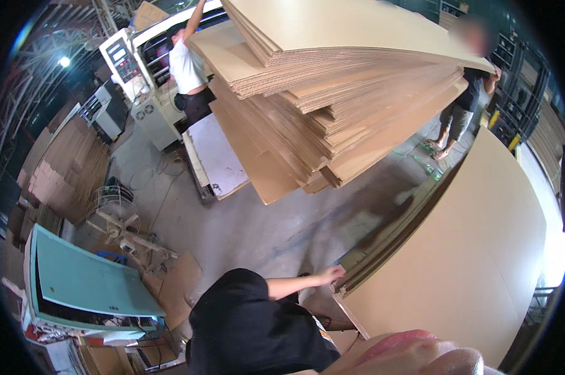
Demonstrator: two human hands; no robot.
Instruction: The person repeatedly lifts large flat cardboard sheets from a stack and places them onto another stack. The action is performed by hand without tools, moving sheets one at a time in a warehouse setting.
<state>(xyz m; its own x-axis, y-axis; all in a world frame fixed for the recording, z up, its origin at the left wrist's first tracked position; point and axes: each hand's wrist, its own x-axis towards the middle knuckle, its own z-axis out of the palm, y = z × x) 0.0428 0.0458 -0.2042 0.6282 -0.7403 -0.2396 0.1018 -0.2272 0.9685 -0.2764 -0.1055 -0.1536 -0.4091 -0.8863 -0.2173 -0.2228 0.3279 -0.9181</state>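
Observation:
My left hand (331,275) reaches to the right from a black sleeve. Its fingers look curled together at the near left corner of a low stack of large cardboard sheets (457,250). Whether they pinch a sheet edge is too small to tell. My right hand does not show. Ahead, a tall, unevenly layered pile of brown cardboard sheets (351,81) spreads across the view. A co-worker in a white shirt (188,69) stands at its left with an arm raised to the top sheets. Another co-worker in dark clothes (473,94) holds its right corner.
A pale machine with a control panel (125,59) stands at the far left. Nearer are a teal-panelled cabinet (91,275), a wooden frame (123,228) and loose cardboard (179,281). More stacked cardboard (70,165) lines the left side. Grey floor (263,231) shows between the stacks.

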